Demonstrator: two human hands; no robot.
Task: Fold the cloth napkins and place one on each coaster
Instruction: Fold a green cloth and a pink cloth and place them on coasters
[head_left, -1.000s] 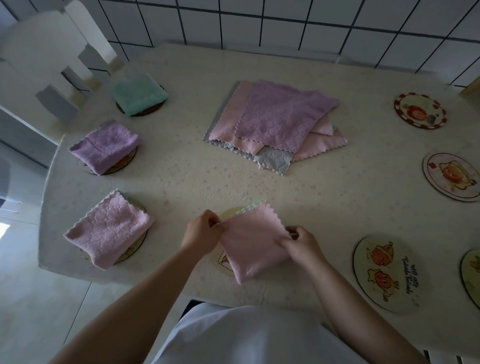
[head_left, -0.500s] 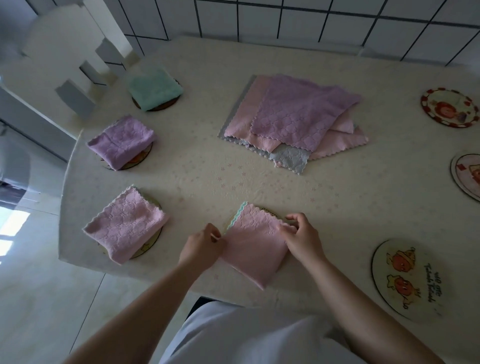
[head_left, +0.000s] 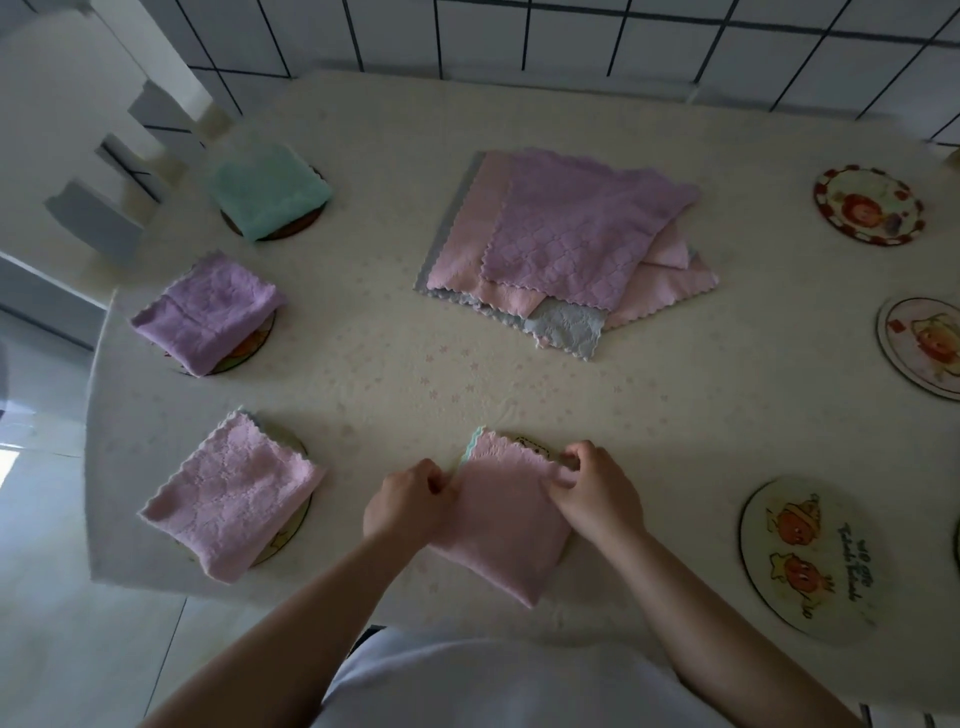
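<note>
- The folded pink napkin is lying on a coaster at the near edge of the table; only a small part of the coaster is showing at the far side (the rest is hidden under the cloth).
- The left hand is pinching the napkin's left edge and the right hand is pinching its right corner — I think to centre it on the coaster.
- Three napkins are already sitting on coasters to the left: a pink one, a purple one and a green one.
- The unfolded pile is waiting in the middle of the table, within reach of both hands.
- The bare coasters on the right — for example the nearest one — are not yet having napkins, so the task seems about half done.
</note>
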